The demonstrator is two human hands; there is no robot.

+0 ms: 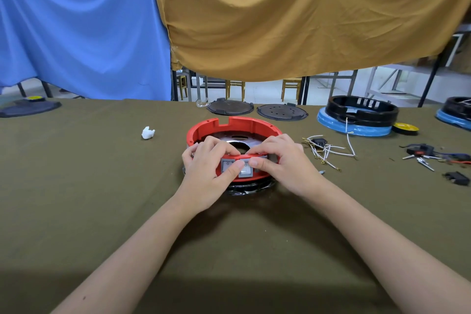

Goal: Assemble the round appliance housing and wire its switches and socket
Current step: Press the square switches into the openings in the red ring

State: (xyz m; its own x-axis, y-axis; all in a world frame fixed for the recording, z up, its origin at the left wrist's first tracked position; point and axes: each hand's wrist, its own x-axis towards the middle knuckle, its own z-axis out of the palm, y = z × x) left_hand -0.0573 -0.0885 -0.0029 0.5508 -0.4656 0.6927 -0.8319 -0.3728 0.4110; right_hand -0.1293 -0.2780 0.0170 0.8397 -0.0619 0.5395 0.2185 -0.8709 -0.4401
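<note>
Both our forearms reach in to the red ring housing [234, 135], which sits on the olive cloth [102, 199] directly under our hands. Our left hand [206, 173] curls over the near wall, fingers inside, thumb pressing a grey rocker switch [246, 169] from outside; a second switch [226, 166] sits just left of that thumb. Our right hand [283, 160] pinches the rim beside it, probably bracing the wall so the switch seats squarely. Loose white wires [328, 150] lie well apart, right of our right hand, likely waiting for wiring.
</note>
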